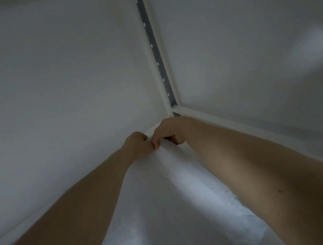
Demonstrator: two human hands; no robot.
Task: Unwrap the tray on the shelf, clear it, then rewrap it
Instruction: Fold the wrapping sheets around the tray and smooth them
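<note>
Right now both hands meet at the far corner, left hand [137, 144] and right hand [168, 132] each pinching the wrap [164, 192], whose raised fold runs back toward the person

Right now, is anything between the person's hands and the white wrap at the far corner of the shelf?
Nothing visible. Both the left hand and right hand are already closed on the wrap, pinching its far end beside the corner post. The tray itself is not visible under the wrap.
</note>
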